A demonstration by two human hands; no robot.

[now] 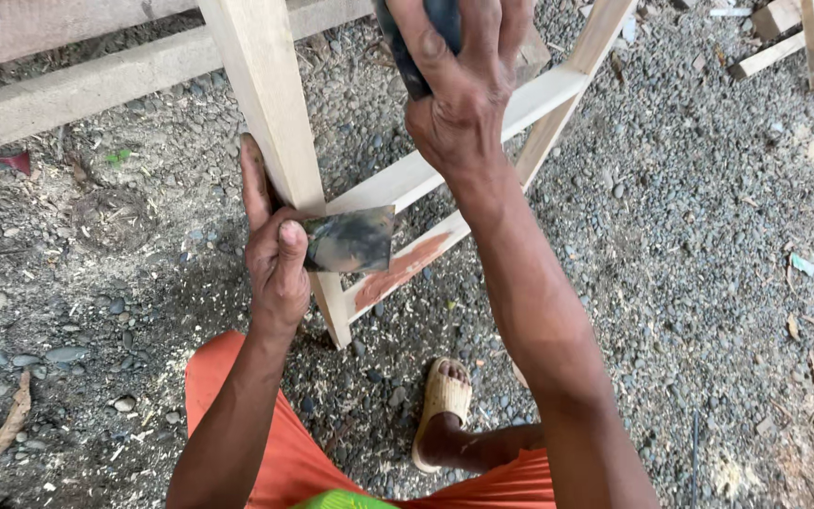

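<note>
While the left hand (pixel 275 254) wraps around the pale upright post (pixel 270 104) of a wooden frame (pixel 539 94), its thumb pins a dark, smeared flat scraper blade (pixel 350 240) against the post's lower end, just above a reddish patch (pixel 402 269) on a crossbar. The right hand (pixel 459 85) is closed on a dark object (pixel 416 47) (cut off by the picture's top edge, so its kind cannot be told) over the upper crossbar. Below, a sandalled foot (pixel 443 401) rests on the gravel ground (pixel 708 264) beside orange shorts (pixel 266 443).
</note>
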